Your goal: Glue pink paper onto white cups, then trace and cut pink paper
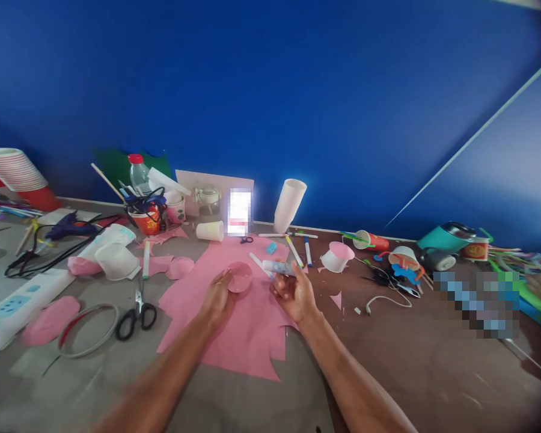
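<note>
My left hand (217, 296) holds a round pink paper piece (240, 278) by its left edge. A few small pale spots show on the round piece. In my right hand (297, 293) lies a whitish glue tube (277, 267) with blue print, its tip pointing left toward the round piece. Both hands are over a large pink paper sheet (234, 337) with jagged, cut edges. Just behind the tube is a thin white stick-like item (258, 262). A white cup with a pink top (338, 257) stands to the right of my right hand.
Black-handled scissors (136, 316), a tape-like ring (89, 331) and a power strip (22, 307) lie at left. Markers (294, 251), a blue eraser-like block (271, 248) and stacked white cups (290, 204) are behind. A teal bottle-like object (446, 240) and cables sit at right.
</note>
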Demonstrator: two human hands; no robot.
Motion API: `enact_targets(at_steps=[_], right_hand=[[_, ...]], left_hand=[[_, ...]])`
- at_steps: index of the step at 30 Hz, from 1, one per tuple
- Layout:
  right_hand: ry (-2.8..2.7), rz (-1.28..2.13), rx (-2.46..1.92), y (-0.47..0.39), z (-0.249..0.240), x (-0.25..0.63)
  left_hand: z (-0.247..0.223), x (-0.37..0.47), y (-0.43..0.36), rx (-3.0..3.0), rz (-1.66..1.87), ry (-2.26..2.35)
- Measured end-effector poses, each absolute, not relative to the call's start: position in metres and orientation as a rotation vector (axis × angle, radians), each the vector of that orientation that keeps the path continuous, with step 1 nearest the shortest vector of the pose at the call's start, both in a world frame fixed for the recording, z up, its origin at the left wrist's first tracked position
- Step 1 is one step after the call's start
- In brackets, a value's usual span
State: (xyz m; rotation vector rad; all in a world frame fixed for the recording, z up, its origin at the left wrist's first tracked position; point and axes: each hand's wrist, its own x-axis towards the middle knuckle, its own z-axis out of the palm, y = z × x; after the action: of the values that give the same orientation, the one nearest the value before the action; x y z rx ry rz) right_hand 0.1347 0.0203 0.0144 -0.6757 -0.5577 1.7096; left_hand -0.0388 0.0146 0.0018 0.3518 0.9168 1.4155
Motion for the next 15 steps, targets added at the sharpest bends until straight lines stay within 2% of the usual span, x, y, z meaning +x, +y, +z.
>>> enact_targets(at_steps=[7, 15], right_hand=[[-0.406, 1.886, -0.56, 0.022, 0.0121, 0.1383], [-0.506, 1.791, -0.578, 0.0193, 0.0197, 0.1386]], left_hand=[[0.0066, -0.0352, 0.0136, 0.318, 1.392, 0.902], [0.0106, -0.0434, 0.0081, 0.453, 1.132, 0.682]])
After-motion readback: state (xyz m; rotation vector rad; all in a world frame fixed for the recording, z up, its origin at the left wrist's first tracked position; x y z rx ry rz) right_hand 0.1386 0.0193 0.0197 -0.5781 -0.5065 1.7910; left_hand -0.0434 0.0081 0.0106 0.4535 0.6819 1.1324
